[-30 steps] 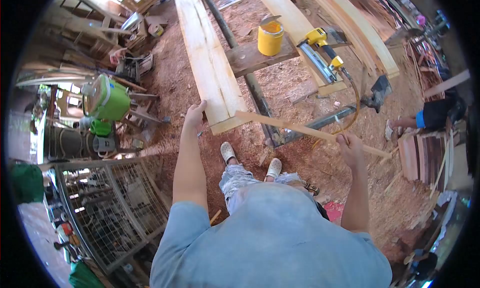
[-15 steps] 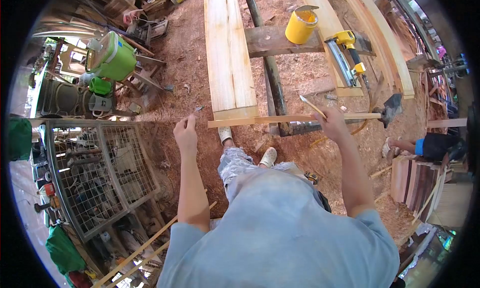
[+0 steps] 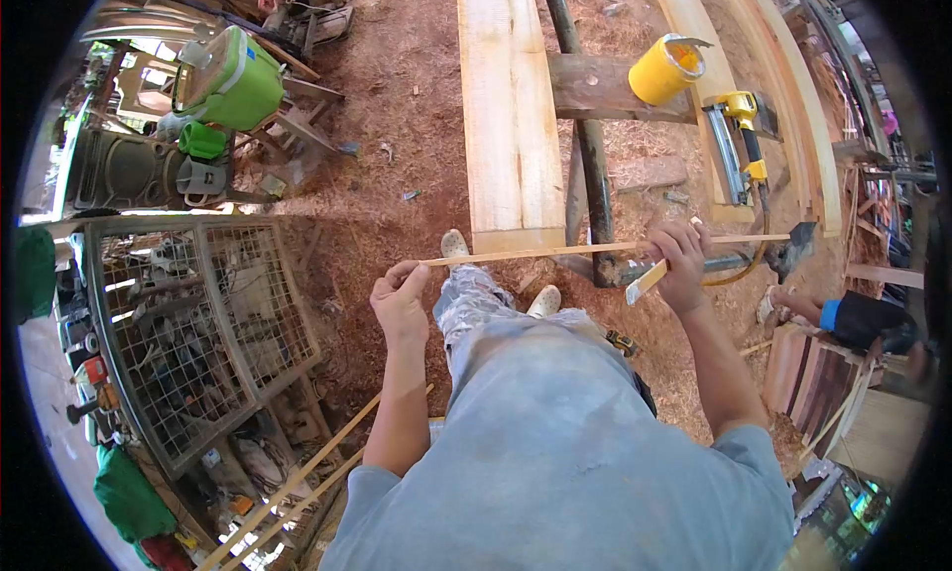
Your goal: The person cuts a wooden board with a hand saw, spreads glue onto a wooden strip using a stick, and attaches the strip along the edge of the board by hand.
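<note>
Head view: sawdust-strewn floor (image 3: 392, 90), mesh-fronted cabinet (image 3: 231, 313), left fingers (image 3: 405, 273) and right fingers (image 3: 678, 241) around wooden strip (image 3: 555, 251).

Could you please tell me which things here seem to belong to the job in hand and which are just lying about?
Likely the job:
thin wood strip, held by left hand and right hand
brush-like tool, also in right hand
possibly wide plank, yellow tub, nail gun

Seemingly just lying about:
green box
small green container
green cloth
</note>
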A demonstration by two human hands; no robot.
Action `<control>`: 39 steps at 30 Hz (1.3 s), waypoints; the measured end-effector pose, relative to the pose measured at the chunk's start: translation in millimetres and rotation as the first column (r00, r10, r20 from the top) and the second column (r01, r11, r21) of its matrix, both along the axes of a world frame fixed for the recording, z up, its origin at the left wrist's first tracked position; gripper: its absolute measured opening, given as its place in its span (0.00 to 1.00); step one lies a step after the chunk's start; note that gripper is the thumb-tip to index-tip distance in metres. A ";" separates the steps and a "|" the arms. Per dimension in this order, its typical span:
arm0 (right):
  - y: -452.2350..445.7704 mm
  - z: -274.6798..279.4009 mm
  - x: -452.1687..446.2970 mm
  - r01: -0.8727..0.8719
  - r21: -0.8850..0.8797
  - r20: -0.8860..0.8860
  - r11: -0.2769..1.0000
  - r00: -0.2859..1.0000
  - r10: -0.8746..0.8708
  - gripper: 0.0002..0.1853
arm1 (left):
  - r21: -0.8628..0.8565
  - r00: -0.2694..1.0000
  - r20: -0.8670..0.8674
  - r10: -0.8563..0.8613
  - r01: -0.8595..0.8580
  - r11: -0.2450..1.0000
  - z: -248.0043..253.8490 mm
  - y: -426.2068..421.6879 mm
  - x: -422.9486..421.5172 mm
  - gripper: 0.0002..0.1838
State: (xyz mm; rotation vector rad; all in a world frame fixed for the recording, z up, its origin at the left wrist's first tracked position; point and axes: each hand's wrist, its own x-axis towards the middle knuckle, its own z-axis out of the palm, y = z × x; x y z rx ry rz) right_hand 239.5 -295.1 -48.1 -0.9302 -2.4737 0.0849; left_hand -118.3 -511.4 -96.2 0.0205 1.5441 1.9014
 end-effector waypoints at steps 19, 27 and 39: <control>9.6 -5.1 -3.4 -0.058 -0.366 0.052 0.929 0.995 0.083 0.09 | 0.068 0.989 -0.143 0.039 -0.030 0.997 -34.3 7.5 3.3 0.05; 39.0 -34.7 35.0 -0.006 -0.449 0.088 0.893 0.995 0.051 0.10 | -0.352 0.870 -0.489 -0.063 -0.131 0.927 -2.0 44.4 49.8 0.09; 63.5 -20.2 39.5 0.147 -0.612 0.239 0.777 0.971 0.004 0.13 | -0.359 0.894 -0.443 -0.059 -0.117 0.926 3.6 67.9 85.3 0.11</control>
